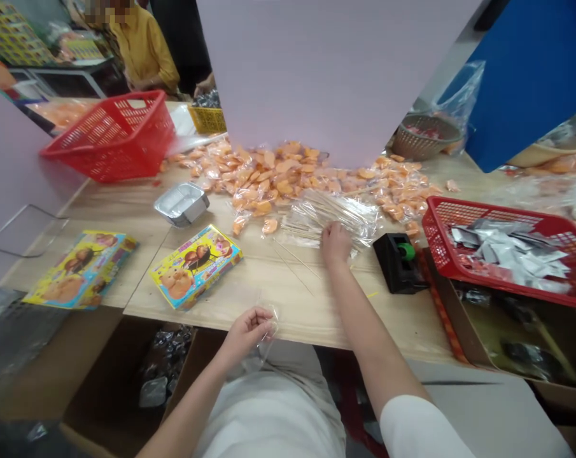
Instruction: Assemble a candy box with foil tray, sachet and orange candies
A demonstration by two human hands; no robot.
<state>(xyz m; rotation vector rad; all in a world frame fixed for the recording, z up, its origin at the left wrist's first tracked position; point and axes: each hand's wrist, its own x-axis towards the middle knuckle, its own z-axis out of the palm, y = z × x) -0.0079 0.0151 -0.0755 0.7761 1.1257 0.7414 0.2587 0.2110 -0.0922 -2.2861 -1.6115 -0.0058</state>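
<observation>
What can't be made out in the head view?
Right hand: its fingers hide the contact with the skewer bundle in clear plastic.
Left hand: its fingers hide how it grips the clear film.
Lilac panel: hides the table beyond the orange pieces.
Red basket: cut off by the right edge.

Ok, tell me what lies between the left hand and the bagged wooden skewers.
Loose wooden skewers lie flat on the tabletop between the left hand and the bagged wooden skewers; nothing taller blocks that path.
</observation>
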